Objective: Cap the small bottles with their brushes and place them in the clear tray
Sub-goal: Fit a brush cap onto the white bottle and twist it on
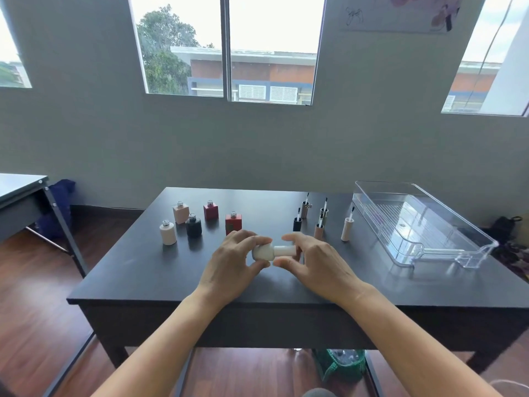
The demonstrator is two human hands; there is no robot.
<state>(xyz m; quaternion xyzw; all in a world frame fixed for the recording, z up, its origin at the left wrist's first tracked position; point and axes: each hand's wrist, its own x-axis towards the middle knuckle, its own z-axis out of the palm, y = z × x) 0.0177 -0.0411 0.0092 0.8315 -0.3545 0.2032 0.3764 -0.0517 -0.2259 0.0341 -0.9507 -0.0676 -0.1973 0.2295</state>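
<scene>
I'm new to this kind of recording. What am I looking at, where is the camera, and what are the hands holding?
There is no machine here. A person works with bare hands, filmed by one wide-angle camera worn on the head and looking down. The left hand grips a white bottle held sideways, and the right hand pinches the white cap on its neck. On the dark table, five open bottles stand on the left and five brush caps stand in the middle, brushes up. The clear tray on the right holds nothing yet.
</scene>
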